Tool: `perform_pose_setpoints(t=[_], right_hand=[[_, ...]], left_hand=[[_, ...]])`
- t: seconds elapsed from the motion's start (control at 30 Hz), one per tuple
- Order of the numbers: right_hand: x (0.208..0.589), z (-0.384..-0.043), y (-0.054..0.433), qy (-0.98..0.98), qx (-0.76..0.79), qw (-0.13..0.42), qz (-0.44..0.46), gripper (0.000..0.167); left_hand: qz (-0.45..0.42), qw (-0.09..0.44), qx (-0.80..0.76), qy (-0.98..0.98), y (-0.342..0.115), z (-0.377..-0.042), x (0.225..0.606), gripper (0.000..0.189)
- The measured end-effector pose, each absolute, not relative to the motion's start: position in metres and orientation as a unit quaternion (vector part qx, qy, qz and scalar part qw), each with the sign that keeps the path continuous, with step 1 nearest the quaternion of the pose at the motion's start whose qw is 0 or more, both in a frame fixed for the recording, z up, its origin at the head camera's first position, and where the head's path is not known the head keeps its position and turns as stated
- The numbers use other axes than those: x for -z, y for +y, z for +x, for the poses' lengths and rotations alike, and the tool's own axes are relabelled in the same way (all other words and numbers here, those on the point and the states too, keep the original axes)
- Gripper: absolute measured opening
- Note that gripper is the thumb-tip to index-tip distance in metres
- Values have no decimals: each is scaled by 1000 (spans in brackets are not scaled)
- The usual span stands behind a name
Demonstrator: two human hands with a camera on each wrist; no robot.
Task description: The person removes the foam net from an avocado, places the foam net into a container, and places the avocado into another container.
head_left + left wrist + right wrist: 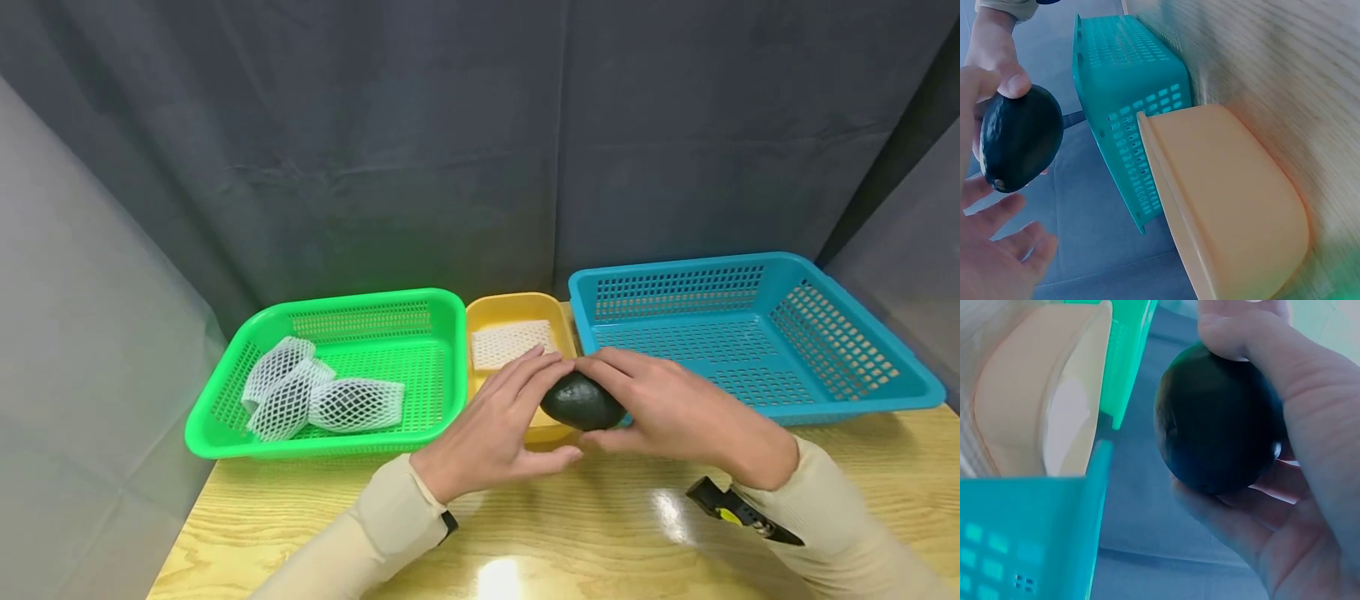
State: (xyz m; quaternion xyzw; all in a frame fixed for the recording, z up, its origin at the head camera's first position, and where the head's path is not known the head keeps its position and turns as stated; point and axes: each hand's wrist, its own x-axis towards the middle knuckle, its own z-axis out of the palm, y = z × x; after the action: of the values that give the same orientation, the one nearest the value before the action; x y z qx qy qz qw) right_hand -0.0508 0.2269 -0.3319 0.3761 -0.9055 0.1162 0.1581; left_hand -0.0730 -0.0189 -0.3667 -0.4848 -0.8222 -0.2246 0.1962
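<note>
A dark green avocado (581, 402) is held up in front of the yellow basket (517, 298). My right hand (671, 410) grips it between thumb and fingers, as the right wrist view also shows around the avocado (1216, 422). On its other side is my left hand (491, 429), fingers loosely spread and fingertips right at the fruit's upper left. The left wrist view shows the fingers of my left hand (997, 250) extended below the avocado (1022, 137). White foam netting (510, 343) lies inside the yellow basket.
At left stands a green basket (360, 298) with several dark fruits in white foam nets (356, 404). A blue basket (682, 265) stands at right, beside the yellow one. All sit on a wooden table (570, 533), with a dark curtain (420, 150) behind.
</note>
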Motion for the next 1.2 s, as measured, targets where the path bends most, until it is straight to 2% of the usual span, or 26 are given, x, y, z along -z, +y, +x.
perform_pose_setpoints(t=[0.67,1.2], right_hand=[[322,-61,257,-909,-90,196,356,73],[326,-65,279,-932,-92,179,302,75]], left_hand=[[-480,200,242,-819,-5,-79,362,94],[-468,203,258,-820,-4,-83,365,96]])
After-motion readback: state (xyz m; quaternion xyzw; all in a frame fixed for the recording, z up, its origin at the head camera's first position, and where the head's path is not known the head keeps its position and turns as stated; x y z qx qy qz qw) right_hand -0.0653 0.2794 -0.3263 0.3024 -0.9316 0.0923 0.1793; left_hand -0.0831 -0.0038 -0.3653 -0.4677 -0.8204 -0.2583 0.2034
